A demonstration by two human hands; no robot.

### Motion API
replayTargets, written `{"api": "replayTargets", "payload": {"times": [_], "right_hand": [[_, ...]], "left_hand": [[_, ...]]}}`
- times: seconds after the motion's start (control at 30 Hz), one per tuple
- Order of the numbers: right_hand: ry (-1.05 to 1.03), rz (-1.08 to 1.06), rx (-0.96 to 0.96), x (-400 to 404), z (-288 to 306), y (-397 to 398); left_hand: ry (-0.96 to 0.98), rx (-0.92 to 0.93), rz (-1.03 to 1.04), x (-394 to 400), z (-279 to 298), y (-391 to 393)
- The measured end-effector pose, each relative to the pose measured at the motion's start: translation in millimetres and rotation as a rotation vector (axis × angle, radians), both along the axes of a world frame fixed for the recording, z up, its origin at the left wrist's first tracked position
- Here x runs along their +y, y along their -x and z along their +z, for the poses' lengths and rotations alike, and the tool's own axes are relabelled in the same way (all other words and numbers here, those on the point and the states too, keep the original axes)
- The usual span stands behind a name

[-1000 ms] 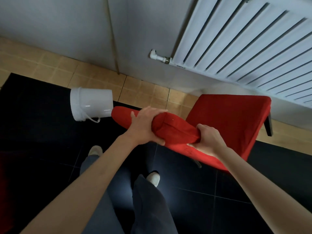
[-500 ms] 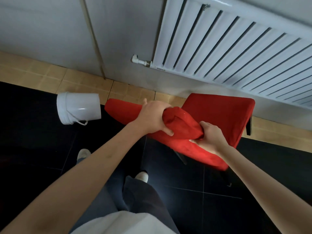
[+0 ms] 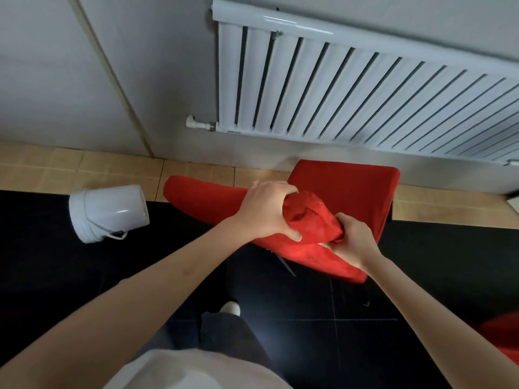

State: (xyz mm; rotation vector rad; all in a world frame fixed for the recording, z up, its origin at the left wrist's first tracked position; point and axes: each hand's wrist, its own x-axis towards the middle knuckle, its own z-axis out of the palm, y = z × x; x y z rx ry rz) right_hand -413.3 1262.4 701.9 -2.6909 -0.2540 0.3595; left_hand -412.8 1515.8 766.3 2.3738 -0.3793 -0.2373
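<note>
A red upholstered chair (image 3: 348, 189) stands on the floor in front of me, its long back edge (image 3: 202, 195) running from left to lower right. Over that edge I hold a bunched red cloth (image 3: 314, 223) of the same colour. My left hand (image 3: 266, 211) grips the cloth's left end from above, with the thumb underneath. My right hand (image 3: 355, 238) grips its right end, fingers curled round the fabric. The two hands are close together, with a short bulge of cloth between them.
A white plastic bucket (image 3: 109, 211) with a wire handle stands on the floor left of the chair. A white radiator (image 3: 365, 88) with a pipe fitting (image 3: 196, 124) hangs on the grey wall behind. The floor is black tile with a tan border. Another red object (image 3: 502, 343) shows at lower right.
My hands have come closer together, so the cloth went from a long roll to a short bunch. The view has tilted up, showing more radiator.
</note>
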Motion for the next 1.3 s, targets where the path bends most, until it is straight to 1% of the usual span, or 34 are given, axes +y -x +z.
{"api": "replayTargets", "payload": {"times": [0.17,0.23,0.27,0.33,0.4,0.43,0.53,0.63,0.73,0.83,1.0,1.13,1.23,1.3], "right_hand": [[-0.034,-0.027,0.011,-17,5,5],[-0.047,-0.050,0.011,-29,7,10],[-0.056,-0.065,0.011,-34,8,12],[-0.074,-0.090,0.007,-46,11,17],[-0.072,-0.112,-0.010,-58,13,23],[-0.063,-0.118,-0.011,-63,13,24],[-0.028,-0.137,0.026,-73,18,29],[0.055,-0.178,0.107,-82,30,34],[0.073,-0.231,0.166,-95,49,42],[-0.015,-0.281,0.214,-107,70,56],[-0.131,-0.344,0.186,-113,101,79],[-0.195,-0.421,0.111,-116,120,94],[-0.178,-0.457,0.051,-110,131,103],[-0.098,-0.449,0.026,-106,135,107]], "left_hand": [[-0.007,-0.049,-0.035,-18,5,3],[0.011,-0.044,-0.095,-24,5,5],[-0.010,-0.039,-0.143,-23,3,5],[-0.142,-0.026,-0.219,-11,-6,4],[-0.256,0.027,-0.190,7,-16,4],[-0.262,0.066,-0.141,15,-21,4],[-0.204,0.087,-0.034,13,-26,7],[-0.159,0.090,-0.002,-9,-24,12],[-0.139,0.082,-0.033,-30,-19,15],[-0.143,0.052,-0.102,-51,-15,16],[-0.146,-0.011,-0.176,-83,-14,19],[-0.175,-0.068,-0.239,-103,-11,22],[-0.172,-0.097,-0.298,-112,-10,23],[-0.168,-0.105,-0.369,-114,-10,21]]}}
